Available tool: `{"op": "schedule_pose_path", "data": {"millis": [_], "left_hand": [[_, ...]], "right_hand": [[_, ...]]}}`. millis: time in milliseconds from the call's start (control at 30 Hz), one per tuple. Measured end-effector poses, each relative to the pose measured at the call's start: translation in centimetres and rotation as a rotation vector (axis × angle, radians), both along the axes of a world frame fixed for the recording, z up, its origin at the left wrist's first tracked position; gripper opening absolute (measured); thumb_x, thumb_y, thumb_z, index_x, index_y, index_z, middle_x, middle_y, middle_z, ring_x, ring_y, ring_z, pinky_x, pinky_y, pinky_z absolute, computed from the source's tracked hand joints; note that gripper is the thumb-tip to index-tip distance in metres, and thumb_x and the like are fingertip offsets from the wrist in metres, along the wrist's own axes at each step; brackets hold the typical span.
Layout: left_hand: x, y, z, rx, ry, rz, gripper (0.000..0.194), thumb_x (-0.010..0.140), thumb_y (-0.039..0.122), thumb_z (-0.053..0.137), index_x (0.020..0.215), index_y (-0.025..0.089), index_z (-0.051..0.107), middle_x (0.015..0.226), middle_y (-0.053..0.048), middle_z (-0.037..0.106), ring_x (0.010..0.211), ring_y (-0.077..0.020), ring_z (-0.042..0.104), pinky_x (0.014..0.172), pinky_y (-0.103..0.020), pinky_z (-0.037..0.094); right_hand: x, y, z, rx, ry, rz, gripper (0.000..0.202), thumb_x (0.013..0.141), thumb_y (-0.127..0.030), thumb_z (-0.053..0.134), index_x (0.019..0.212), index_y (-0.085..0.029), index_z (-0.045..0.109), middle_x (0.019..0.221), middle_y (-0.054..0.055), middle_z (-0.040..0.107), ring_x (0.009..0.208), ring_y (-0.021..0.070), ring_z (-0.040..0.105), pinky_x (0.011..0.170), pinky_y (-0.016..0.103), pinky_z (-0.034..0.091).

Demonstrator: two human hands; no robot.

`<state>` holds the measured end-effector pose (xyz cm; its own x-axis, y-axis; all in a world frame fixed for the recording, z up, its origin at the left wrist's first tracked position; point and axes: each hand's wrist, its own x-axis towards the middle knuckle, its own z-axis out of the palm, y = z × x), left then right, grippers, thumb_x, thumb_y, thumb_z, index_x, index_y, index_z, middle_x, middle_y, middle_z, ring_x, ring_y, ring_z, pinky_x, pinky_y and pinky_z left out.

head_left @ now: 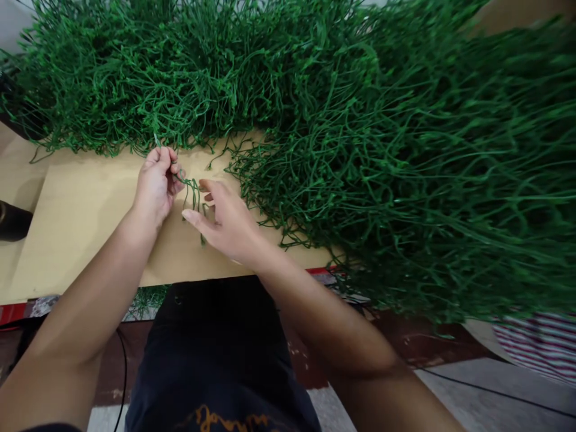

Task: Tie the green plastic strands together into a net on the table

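Observation:
My left hand point(161, 177) is closed around thin green stems point(191, 185) above the tan board point(90, 204). The stems trail out to its right and hang toward my right hand. A small pale tip sticks up above my left fingertips. My right hand point(220, 219) is open beside the hanging stems, thumb and fingers apart; whether it touches them I cannot tell. Just beyond both hands lies a large heap of green artificial-looking stems point(202, 78), which also spreads far to the right.
A dark cylindrical object point(13, 222) lies at the left edge, with another dark object point(22, 114) behind it. Loose stems reach over the board's right part. Striped cloth point(535, 348) shows at the lower right. A black cable point(499, 393) crosses the floor.

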<state>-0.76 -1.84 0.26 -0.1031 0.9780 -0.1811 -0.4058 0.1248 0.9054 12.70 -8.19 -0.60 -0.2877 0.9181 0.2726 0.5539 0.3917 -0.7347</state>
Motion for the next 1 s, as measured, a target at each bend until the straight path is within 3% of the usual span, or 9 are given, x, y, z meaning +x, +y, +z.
{"op": "schedule_pose_path", "data": {"millis": [100,200,367,533,733,1000], "left_hand": [[0.2,0.2,-0.4,0.015,0.026,-0.021,0.025,0.089,0.033,0.051,0.070,0.020,0.044,0.050,0.007,0.040,0.042,-0.0050,0.045,0.041,-0.016,0.032],[0.3,0.4,-0.6,0.038,0.033,-0.069,0.024,0.088,0.035,0.053,0.070,0.020,0.045,0.050,0.007,0.040,0.042,-0.0055,0.046,0.040,-0.016,0.031],[0.4,0.2,0.0,0.012,-0.023,-0.044,0.024,0.094,0.026,0.042,0.070,0.019,0.044,0.049,0.007,0.038,0.041,-0.0040,0.042,0.037,-0.013,0.027],[0.5,-0.2,0.6,-0.018,-0.013,-0.044,0.025,0.093,0.024,0.044,0.069,0.018,0.043,0.048,0.008,0.034,0.036,-0.0026,0.037,0.035,-0.013,0.021],[1.1,-0.7,0.7,-0.067,0.061,-0.053,0.025,0.091,0.022,0.047,0.067,0.017,0.041,0.044,0.009,0.032,0.033,-0.0015,0.032,0.035,-0.013,0.016],[2.3,-1.0,0.2,-0.061,0.161,-0.037,0.030,0.092,0.011,0.039,0.062,0.017,0.040,0.042,0.009,0.030,0.033,-0.0011,0.027,0.037,-0.015,0.016]], "right_hand": [[-1.1,1.5,-0.8,-0.159,0.151,0.052,0.031,0.084,-0.036,0.053,0.106,-0.014,0.052,0.093,0.008,0.061,0.082,0.0174,0.056,0.076,0.034,0.047],[-0.8,2.2,-0.7,-0.189,0.218,0.055,0.010,0.087,-0.023,0.047,0.092,-0.017,0.053,0.073,0.000,0.054,0.067,0.0117,0.048,0.068,0.027,0.041],[-0.1,2.0,-0.5,-0.240,0.258,0.027,0.018,0.092,-0.025,0.039,0.079,-0.017,0.049,0.066,-0.003,0.044,0.062,0.0090,0.041,0.063,0.024,0.033],[-0.1,0.4,0.4,-0.176,0.009,0.061,0.029,0.095,-0.032,0.033,0.069,-0.019,0.040,0.059,-0.002,0.039,0.057,0.0100,0.037,0.060,0.025,0.027],[-0.5,-1.7,1.9,-0.102,-0.447,0.084,0.030,0.094,-0.031,0.030,0.088,-0.016,0.055,0.067,0.004,0.056,0.055,0.0134,0.039,0.057,0.028,0.019],[0.0,-3.5,1.7,0.003,-0.558,0.073,0.033,0.091,-0.024,0.030,0.083,-0.016,0.060,0.060,0.008,0.060,0.049,0.0147,0.041,0.053,0.030,0.025]]}}
